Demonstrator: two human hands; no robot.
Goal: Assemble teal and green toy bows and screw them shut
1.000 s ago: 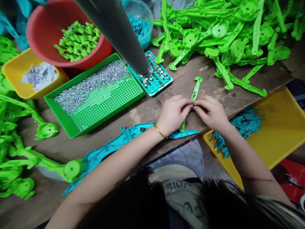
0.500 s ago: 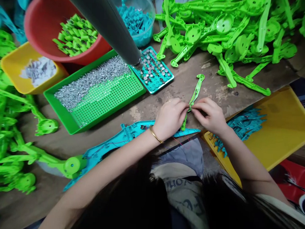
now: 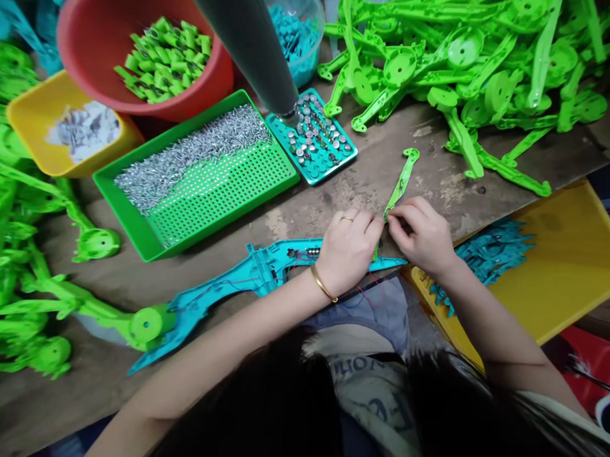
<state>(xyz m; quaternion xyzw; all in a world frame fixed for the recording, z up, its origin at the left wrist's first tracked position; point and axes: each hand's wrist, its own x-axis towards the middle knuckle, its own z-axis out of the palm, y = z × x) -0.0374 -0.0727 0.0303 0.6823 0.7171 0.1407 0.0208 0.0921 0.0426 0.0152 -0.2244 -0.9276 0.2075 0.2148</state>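
Observation:
A slim green plastic part (image 3: 400,183) with a hooked end slants across the bench edge, its lower stretch covered by my fingers. My left hand (image 3: 348,247), wearing a ring and a bangle, is closed on it from the left. From the right, my right hand (image 3: 423,234) pinches at the part's middle with thumb and fingertips; anything small between them is hidden. Below my left wrist lies a long blue plastic shell (image 3: 233,279) holding a spring and thin red wires. A green part with a round hub (image 3: 147,326) rests against the shell's left end.
Left of my hands are a green basket of metal screws (image 3: 149,250), a teal tray of small round metal pieces (image 3: 345,155), a red bowl (image 3: 74,34) and a yellow box (image 3: 26,119). A grey post (image 3: 246,40) slants overhead. Green parts (image 3: 461,54) pile up behind; a yellow bin (image 3: 578,265) stands right.
The whole view has shifted slightly. My left hand has turned a little, with the fingers higher over the green part. Both hands stay at its middle.

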